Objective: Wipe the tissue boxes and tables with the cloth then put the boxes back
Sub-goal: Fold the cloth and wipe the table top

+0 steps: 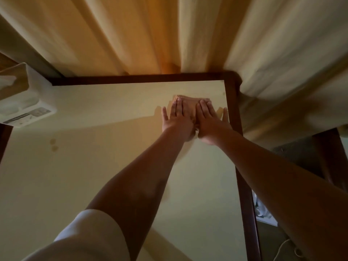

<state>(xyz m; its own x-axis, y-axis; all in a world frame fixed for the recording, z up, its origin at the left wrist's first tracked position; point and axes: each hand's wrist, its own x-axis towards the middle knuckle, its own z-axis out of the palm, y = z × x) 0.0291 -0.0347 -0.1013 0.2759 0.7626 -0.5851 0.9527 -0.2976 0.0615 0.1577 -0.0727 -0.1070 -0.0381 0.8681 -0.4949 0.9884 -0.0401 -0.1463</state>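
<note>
A folded tan cloth (pixel 188 104) lies flat near the far right corner of the pale table (pixel 94 166), which has a dark wooden rim. My left hand (pixel 178 119) and my right hand (pixel 211 119) lie side by side on the cloth, fingers straight, pressing it down. Most of the cloth is hidden under them. A white tissue box (pixel 24 98) stands at the table's far left edge, partly cut off by the frame.
Cream curtains (pixel 169 34) hang right behind the table's far edge and drape over its far right corner. Two small round marks (pixel 53 145) show on the tabletop at left. Beyond the right rim are a dark wooden leg (pixel 327 153) and floor.
</note>
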